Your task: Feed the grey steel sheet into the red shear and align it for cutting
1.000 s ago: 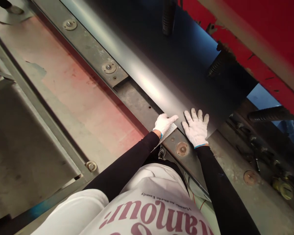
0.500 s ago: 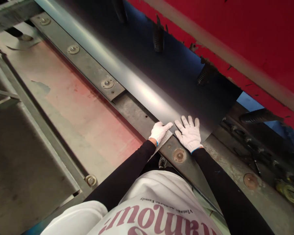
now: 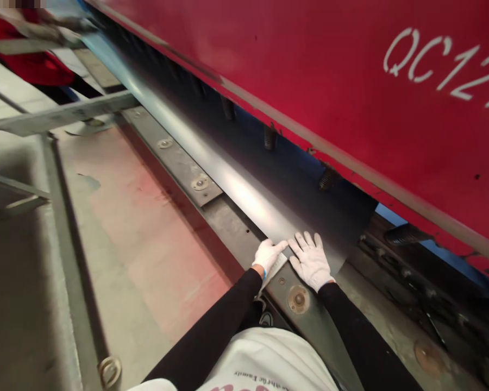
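Observation:
A long sheet of grey metal (image 3: 224,176) lies on the machine bed and runs in under the red machine body. My left hand (image 3: 268,255), in a white glove, is closed on a steel ruler (image 3: 277,264) at the sheet's front edge, its thumb pointing toward the sheet. The ruler's lower part is hidden behind my wrist. Just to the right, my gloved right hand (image 3: 311,262) lies flat on the sheet near its right end, fingers apart.
The red machine (image 3: 309,81) with painted lettering overhangs the sheet, with spring-wrapped posts (image 3: 270,137) beneath. A metal frame bar (image 3: 77,113) juts out at left. Beyond it, a co-worker in red (image 3: 28,60) has gloved hands at the sheet's far end.
My view has tilted up and left, bringing the co-worker and the machine's lettering into sight. Both my hands stay at the same place on the sheet.

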Motion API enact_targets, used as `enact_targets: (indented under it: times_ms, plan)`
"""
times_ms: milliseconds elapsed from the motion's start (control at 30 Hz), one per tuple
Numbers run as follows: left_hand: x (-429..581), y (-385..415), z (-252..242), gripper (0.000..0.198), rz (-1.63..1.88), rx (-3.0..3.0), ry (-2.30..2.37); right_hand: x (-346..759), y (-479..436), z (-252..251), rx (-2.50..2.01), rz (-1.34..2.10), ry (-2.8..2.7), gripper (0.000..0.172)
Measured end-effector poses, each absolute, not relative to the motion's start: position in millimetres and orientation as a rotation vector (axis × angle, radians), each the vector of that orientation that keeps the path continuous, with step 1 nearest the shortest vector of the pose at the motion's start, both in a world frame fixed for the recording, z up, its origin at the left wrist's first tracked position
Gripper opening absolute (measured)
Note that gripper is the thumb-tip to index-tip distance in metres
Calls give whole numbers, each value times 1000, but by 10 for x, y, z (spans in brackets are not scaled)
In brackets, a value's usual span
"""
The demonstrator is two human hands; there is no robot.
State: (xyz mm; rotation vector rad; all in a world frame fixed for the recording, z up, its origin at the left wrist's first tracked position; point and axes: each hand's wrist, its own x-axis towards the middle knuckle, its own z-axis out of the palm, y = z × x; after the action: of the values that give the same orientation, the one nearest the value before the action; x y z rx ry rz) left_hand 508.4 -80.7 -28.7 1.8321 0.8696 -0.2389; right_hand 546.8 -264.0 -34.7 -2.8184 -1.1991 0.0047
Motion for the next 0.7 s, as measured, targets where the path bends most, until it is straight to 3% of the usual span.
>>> enact_targets:
  times_ms: [700]
  plan:
    - [5108, -884, -572, 41, -136, 1644, 797, 5611, -2792, -891, -2828, -355, -1307, 56]
